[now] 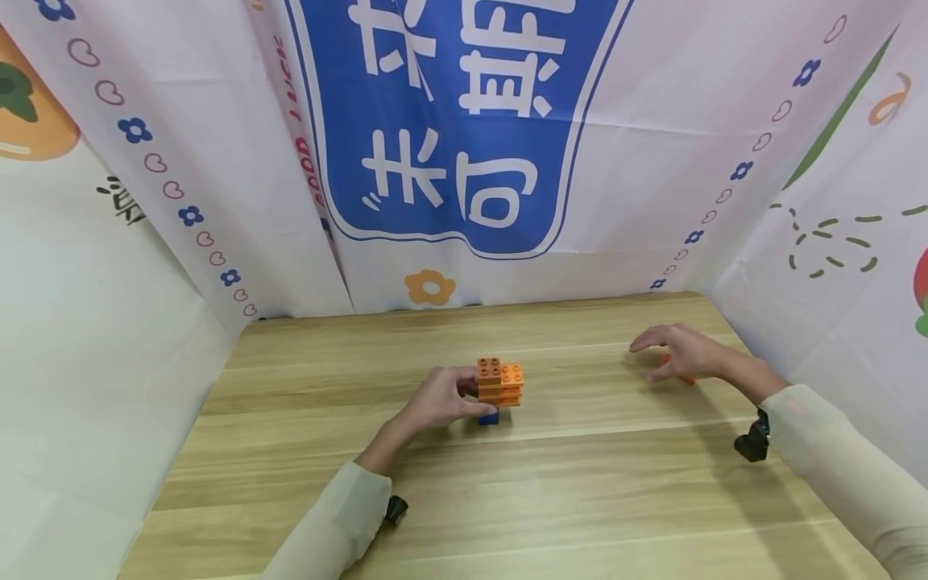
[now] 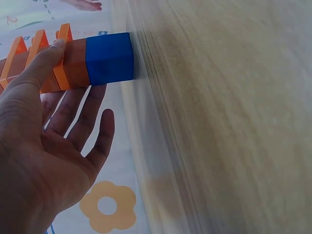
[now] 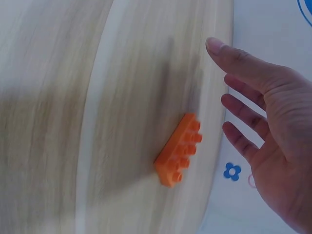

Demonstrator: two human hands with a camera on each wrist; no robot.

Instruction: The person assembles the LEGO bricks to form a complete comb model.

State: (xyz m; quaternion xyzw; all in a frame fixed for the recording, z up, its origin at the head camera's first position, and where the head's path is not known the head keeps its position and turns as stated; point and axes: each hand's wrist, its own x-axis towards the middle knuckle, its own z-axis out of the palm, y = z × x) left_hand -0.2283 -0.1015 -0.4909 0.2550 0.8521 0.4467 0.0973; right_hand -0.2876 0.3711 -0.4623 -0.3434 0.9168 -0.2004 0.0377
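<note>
In the head view my left hand (image 1: 437, 400) grips a stack of toy building bricks (image 1: 490, 393) near the middle of the table. Brown bricks (image 2: 76, 62) alternate with thin orange plates (image 2: 61, 73) that jut out to one side, and a blue brick (image 2: 109, 58) forms the base. The thumb lies along one face, with the other fingers on the far side. Over at the right, my right hand (image 1: 685, 352) hovers with fingers spread and nothing between them. Below it, apart from the fingers, an orange studded brick (image 3: 178, 151) lies on the table.
The wooden tabletop (image 1: 565, 499) ends at a printed white cloth (image 1: 616, 201) hung behind it. White side walls (image 1: 834, 266) with drawings flank the table. A small black device (image 1: 754, 443) sits by the right wrist.
</note>
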